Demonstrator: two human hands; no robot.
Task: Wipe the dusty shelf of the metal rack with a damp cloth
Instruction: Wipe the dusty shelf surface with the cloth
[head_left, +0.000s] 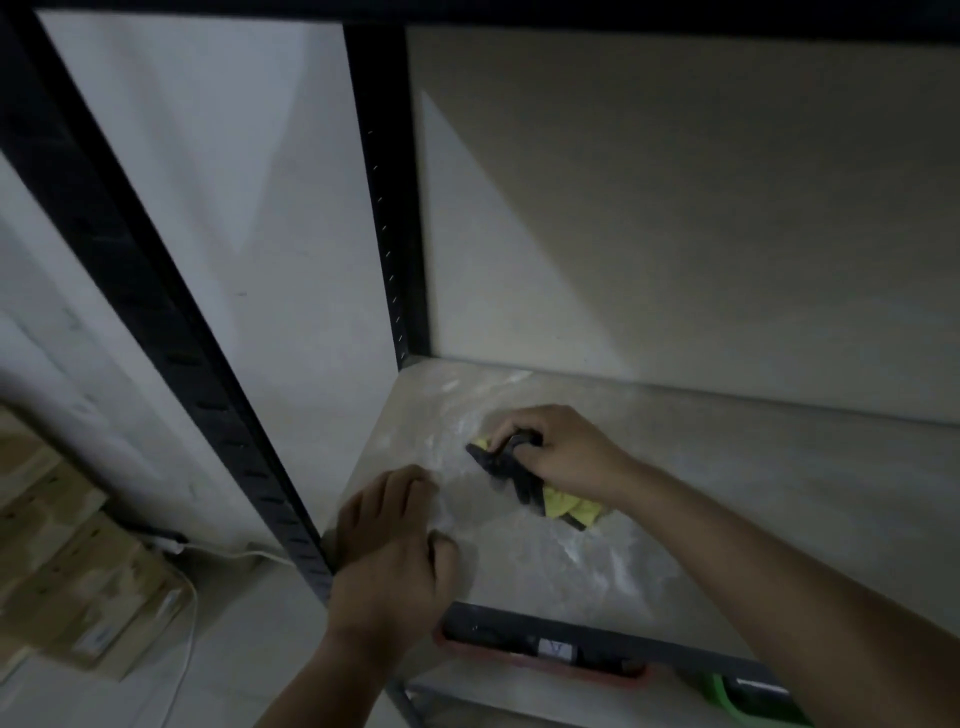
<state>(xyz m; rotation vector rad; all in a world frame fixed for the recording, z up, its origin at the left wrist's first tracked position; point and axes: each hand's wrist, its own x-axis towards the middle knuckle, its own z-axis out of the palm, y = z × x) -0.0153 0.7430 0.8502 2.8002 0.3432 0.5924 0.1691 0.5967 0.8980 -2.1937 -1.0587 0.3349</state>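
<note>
While your right hand (558, 457) grips the cloth (524, 480) in a closed bunch on the shelf (727, 493), the wiping itself looks to be under way, judging by the smeared pale dust around it. The cloth is dark with yellow patches; it lies under your right fingers, pressed to the shelf, toward the left end and about midway between the near edge and the far edge. Part of it trails out to the near right of your hand.

Your left hand (395, 551) holds nothing. It rests at the near left corner of the shelf, fingers loosely curled, just beside the post (218, 415) of the rack; whether it presses down to brace you, I cannot tell. The cloth lies to the far right of that hand, near it but apart.

White dust streaks lie far of the cloth, toward the far left corner, and near of it, toward the near edge. The right stretch of the shelf looks duller, and I cannot tell how dusty it is.

The next move probably calls for flat, steady pressure and long strokes through those streaks, keeping the cloth spread rather than bunched, and lifting your left hand before you reach that corner.
</note>
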